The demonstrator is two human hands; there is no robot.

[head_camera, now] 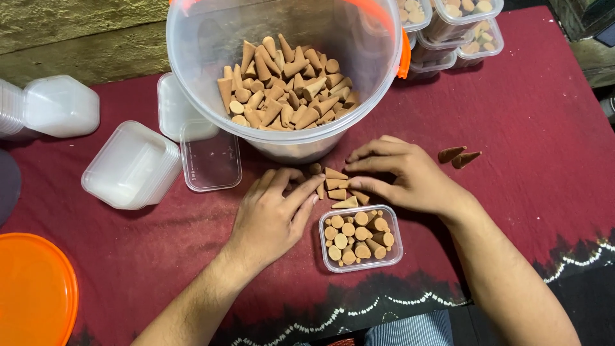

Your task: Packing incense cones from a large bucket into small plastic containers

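both hands lie palm down, left hand [272, 214] and right hand [403, 176] with fingers spread loosely over loose cones [336, 184], between the bucket [282, 147] and small tub [360, 238].

A small home workshop for hand-packing, by the look of it: a dark red cloth [525, 115] spread before a rough plaster wall [77, 32], a clear bucket [282, 138] of tan cones [285, 83], stacked empty tubs [131, 166], and filled tubs [458, 25] piled far right.
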